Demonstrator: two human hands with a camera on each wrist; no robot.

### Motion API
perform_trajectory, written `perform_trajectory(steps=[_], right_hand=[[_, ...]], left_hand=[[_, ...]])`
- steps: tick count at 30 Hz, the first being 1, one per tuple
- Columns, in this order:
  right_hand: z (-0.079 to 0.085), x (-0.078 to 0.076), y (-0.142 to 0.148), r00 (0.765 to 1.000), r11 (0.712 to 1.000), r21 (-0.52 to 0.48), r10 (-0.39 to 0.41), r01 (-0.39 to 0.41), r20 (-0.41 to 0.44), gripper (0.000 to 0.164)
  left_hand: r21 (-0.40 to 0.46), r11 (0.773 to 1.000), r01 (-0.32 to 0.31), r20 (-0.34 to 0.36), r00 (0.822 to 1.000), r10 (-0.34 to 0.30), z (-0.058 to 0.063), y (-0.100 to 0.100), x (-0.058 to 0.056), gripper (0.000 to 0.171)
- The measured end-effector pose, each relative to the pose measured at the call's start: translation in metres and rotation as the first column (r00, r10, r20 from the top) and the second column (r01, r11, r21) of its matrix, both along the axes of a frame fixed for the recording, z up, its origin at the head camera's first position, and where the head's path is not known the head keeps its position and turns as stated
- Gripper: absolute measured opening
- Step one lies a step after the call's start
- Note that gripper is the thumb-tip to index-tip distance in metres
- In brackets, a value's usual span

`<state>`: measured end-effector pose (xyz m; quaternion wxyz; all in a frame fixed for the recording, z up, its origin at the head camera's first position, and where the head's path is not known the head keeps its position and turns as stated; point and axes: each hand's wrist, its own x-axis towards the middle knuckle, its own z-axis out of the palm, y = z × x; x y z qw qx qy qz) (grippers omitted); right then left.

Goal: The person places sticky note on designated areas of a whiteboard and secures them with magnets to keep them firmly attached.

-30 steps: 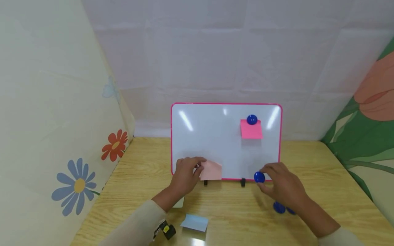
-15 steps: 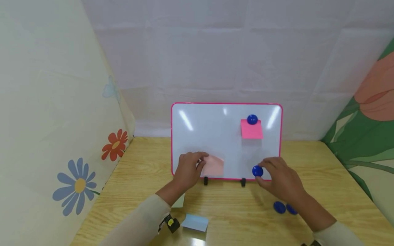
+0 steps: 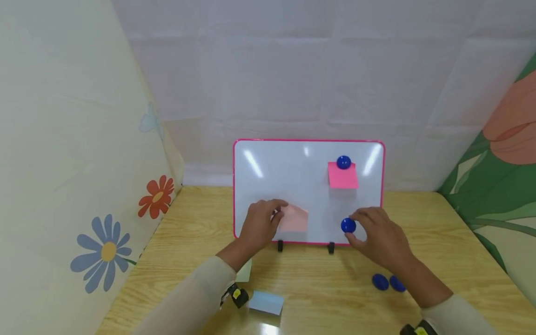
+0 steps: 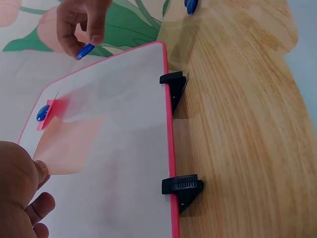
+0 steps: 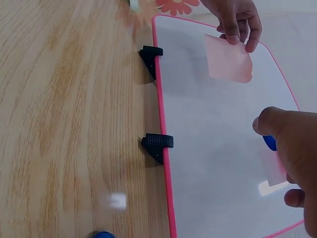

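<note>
Left hand: the left hand (image 3: 260, 223) has the pale pink note (image 3: 294, 219) pinched by its upper left corner, thumb and fingertips.
Pale pink note: up in front of the lower middle of the whiteboard (image 3: 284, 172), can't tell if it's touching. Looks roughly square, so no obvious long axis; broad face points out at the wearer, bottom edge pretty much level, top edge sloping down to the right.
Right hand: the right hand (image 3: 382, 238) grips a blue magnet (image 3: 348, 225) at its rim, near the board's lower right. Domed face is toward the head cam; left wrist cam gets it nearly edge-on.
Board: stands on black feet (image 3: 331, 248), long side running left-right. Bright pink note (image 3: 343, 178) hangs upper right, under another magnet (image 3: 344, 162).
Desk: on the desk (image 3: 326, 298), two spare magnets (image 3: 380, 282) by the right forearm, plus a light blue note (image 3: 266, 303) crosswise.
</note>
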<state>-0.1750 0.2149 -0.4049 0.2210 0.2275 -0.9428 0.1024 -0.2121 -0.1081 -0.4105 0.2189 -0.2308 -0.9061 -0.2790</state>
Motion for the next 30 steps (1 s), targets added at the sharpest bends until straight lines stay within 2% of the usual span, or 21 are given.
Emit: perform_trajectory(steps=[15, 22, 30], right_hand=[[0.006, -0.007, -0.003, 0.999, 1.0, -0.022, -0.001, 0.0, -0.054, 0.054], [0.01, -0.011, -0.004, 0.994, 0.999, -0.026, 0.023, -0.026, -0.104, 0.052], [0.014, -0.014, -0.007, 0.995, 1.0, -0.026, 0.005, -0.008, -0.103, 0.05]], left_hand=[[0.006, 1.0, -0.01, 0.045, 0.999, 0.01, 0.013, 0.006, -0.008, 0.024], [0.007, 1.0, -0.016, 0.042, 0.999, 0.016, 0.018, 0.009, -0.013, 0.024], [0.012, 0.999, -0.03, 0.041, 0.999, 0.029, 0.023, 0.012, -0.017, 0.025]])
